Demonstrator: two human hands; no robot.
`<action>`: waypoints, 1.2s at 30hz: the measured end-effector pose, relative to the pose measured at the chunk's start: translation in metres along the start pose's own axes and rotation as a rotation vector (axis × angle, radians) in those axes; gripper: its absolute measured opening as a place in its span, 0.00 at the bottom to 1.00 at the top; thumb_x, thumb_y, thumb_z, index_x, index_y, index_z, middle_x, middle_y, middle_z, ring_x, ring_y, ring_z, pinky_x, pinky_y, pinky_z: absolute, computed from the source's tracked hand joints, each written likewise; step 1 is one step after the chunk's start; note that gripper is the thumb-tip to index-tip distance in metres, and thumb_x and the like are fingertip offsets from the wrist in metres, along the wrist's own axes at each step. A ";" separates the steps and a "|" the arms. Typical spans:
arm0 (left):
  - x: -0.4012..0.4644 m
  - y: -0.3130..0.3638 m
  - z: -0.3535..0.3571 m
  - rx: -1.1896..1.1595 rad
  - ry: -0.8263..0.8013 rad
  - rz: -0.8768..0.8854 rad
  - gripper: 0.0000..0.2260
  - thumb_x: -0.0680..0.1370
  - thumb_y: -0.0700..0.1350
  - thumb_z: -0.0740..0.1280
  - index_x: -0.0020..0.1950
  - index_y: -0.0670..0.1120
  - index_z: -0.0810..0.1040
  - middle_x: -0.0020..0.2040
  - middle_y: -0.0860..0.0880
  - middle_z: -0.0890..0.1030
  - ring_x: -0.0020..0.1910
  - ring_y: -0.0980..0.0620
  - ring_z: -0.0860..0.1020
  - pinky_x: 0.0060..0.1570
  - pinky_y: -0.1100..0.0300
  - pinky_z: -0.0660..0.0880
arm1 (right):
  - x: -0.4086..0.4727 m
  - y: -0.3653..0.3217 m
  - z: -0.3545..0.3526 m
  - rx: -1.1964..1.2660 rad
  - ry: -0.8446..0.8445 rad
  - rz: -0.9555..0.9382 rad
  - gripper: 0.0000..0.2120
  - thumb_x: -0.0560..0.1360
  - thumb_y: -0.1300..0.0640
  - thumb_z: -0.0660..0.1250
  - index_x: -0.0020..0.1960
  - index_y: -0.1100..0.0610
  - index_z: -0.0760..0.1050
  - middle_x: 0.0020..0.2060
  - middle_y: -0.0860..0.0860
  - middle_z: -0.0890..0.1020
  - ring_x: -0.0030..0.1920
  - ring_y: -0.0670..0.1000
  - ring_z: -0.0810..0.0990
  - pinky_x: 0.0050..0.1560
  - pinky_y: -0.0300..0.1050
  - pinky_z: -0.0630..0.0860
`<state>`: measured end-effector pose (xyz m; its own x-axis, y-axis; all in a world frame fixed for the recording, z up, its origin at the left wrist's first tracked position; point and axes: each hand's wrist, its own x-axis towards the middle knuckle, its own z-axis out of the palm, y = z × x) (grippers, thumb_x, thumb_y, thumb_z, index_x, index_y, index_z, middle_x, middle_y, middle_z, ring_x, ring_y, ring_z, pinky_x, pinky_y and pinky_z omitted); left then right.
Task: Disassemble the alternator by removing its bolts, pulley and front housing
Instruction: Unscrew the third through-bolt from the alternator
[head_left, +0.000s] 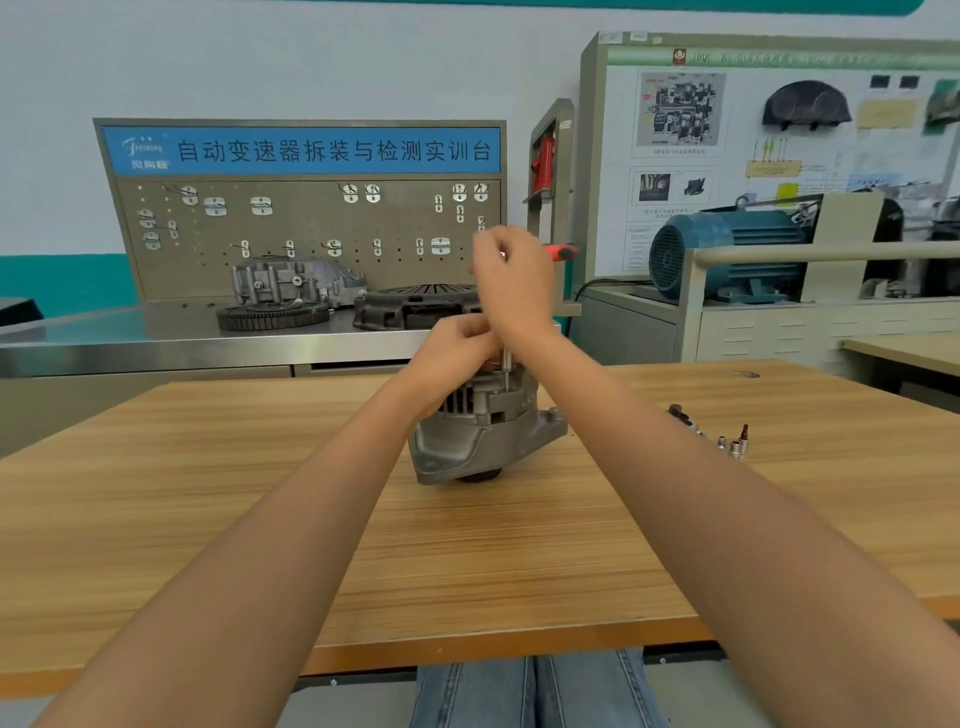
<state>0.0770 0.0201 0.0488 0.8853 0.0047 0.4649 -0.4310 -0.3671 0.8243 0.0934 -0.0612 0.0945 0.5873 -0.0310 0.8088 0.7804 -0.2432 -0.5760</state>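
Observation:
The grey alternator (480, 431) stands upright on the wooden table (363, 519), its pulley end down. My right hand (514, 275) is raised above it and grips the top of a tool whose thin metal shaft (506, 371) runs straight down into the housing. A red-and-black handle (561, 253) sticks out to the right of that hand. My left hand (457, 343) curls over the alternator's top, beside the shaft, and hides the upper face.
Several small sockets and bits (717, 434) lie on the table to the right. Behind stand a steel bench (156, 338) with a gear ring, a housing and a clutch plate, a pegboard (311, 223), and a blue electric motor (727, 254).

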 end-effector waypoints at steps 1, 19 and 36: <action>0.000 0.001 0.000 0.001 -0.034 -0.002 0.06 0.77 0.43 0.66 0.45 0.53 0.80 0.40 0.57 0.84 0.43 0.60 0.80 0.46 0.66 0.74 | 0.005 -0.004 -0.004 0.179 -0.035 0.123 0.18 0.76 0.60 0.57 0.28 0.59 0.66 0.25 0.50 0.69 0.30 0.47 0.68 0.41 0.45 0.68; 0.002 -0.001 -0.002 0.085 0.115 0.003 0.11 0.76 0.34 0.62 0.38 0.48 0.74 0.31 0.54 0.76 0.27 0.64 0.72 0.25 0.73 0.67 | -0.016 0.011 0.008 -0.799 0.105 -0.218 0.15 0.71 0.53 0.59 0.54 0.59 0.72 0.49 0.54 0.74 0.54 0.55 0.71 0.70 0.51 0.55; 0.000 0.001 -0.006 -0.044 -0.078 -0.002 0.06 0.78 0.46 0.66 0.51 0.54 0.81 0.47 0.57 0.84 0.47 0.62 0.81 0.49 0.64 0.75 | 0.023 -0.005 -0.010 0.749 -0.093 0.448 0.21 0.77 0.60 0.53 0.25 0.55 0.60 0.20 0.51 0.65 0.23 0.48 0.66 0.46 0.45 0.73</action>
<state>0.0759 0.0255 0.0516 0.8965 -0.0676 0.4378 -0.4346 -0.3259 0.8396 0.1009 -0.0704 0.1177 0.8619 0.1165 0.4936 0.3884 0.4742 -0.7901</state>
